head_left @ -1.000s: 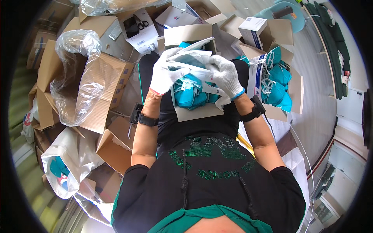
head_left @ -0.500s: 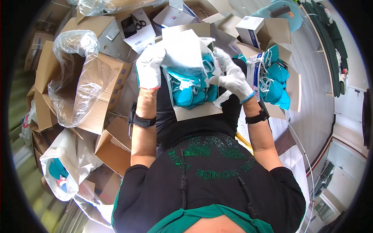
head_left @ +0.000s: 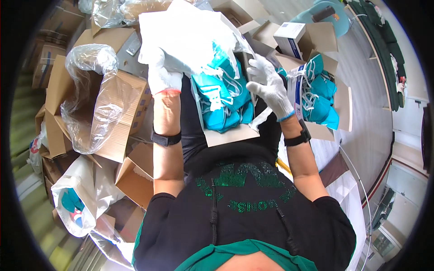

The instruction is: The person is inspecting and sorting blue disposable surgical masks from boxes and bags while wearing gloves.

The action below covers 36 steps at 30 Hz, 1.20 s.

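An open carton (head_left: 230,137) stands between my knees, holding several teal face masks (head_left: 226,92) with white straps. A bright white sheet (head_left: 181,36), thin paper or plastic, spreads over the carton's far end and beyond its left side. At the sheet's lower left corner, my left hand (head_left: 163,79), in a white knit glove, is closed on it. My right hand (head_left: 271,88), gloved too, hovers by the carton's right wall with its fingers apart and nothing visible in them. A torn white strip (head_left: 261,118) hangs at the carton's near right corner.
On the right stands a second open box of teal masks (head_left: 323,101), with a small white box (head_left: 289,34) behind it. To the left are a large brown carton with a clear plastic liner (head_left: 101,104), a smaller brown box (head_left: 135,176) and a white bag (head_left: 77,203) containing teal pieces.
The white sheet has been opened out away from me and to the left, exposing more masks. My left hand moved left with it; the right hand's fingers spread.
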Available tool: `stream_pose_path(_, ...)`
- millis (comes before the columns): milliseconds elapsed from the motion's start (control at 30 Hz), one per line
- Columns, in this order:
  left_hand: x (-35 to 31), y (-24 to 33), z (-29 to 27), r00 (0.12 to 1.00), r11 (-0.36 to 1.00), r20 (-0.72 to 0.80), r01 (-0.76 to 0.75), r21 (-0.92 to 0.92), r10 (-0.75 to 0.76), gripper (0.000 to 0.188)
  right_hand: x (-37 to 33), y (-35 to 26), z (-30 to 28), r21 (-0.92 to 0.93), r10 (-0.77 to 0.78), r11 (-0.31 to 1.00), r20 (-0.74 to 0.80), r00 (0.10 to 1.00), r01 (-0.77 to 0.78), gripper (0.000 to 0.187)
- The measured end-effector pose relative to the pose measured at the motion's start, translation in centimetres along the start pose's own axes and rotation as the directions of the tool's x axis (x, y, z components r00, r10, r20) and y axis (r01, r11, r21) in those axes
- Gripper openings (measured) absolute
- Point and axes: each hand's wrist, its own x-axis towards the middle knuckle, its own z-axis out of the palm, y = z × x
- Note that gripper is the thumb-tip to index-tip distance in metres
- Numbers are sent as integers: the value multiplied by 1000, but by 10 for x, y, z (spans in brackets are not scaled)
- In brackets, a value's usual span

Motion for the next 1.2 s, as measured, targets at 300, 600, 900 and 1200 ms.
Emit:
stream_pose_path(300,-1,-27,7,997,997,39,64,-50,-62,67,24,-33,32,-329,-79,940,44,996,90,42)
stream_pose_path(600,-10,1,12,984,983,7,-180,39,180,57,14,-19,44,-432,-1,899,-152,988,-66,21)
stream_pose_path(900,-18,40,28,888,839,-41,-418,349,459,51,-20,14,32,-660,159,738,-28,987,-138,41)
stream_pose_path(1200,-18,52,24,916,877,-40,-368,308,398,55,-58,7,-58,-833,12,462,349,937,305,36)
